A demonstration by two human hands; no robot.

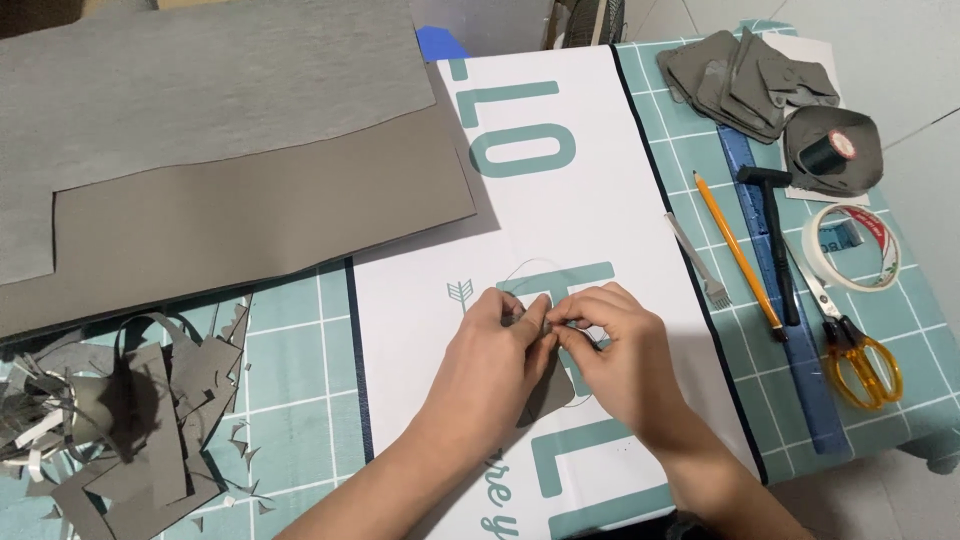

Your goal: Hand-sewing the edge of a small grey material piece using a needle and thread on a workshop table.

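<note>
My left hand (492, 362) and my right hand (618, 352) meet over the white printed sheet (590, 200) at the table's centre. Together they pinch a small grey cut piece of material (552, 395), most of it hidden under my fingers, with its rounded lower edge showing beneath them. A thin thread (530, 266) loops away from the piece across the sheet above my hands. Whether my right fingers grip a needle is too small to tell.
Large grey sheets (230, 150) cover the back left. Grey offcuts (130, 410) pile at the front left. On the right lie a pronged punch (700, 265), a pencil (738, 255), a hammer (775, 240), a blue ruler (790, 330), scissors (855, 350), a tape roll (852, 247), a thread spool (830, 152) and cut grey pieces (745, 80).
</note>
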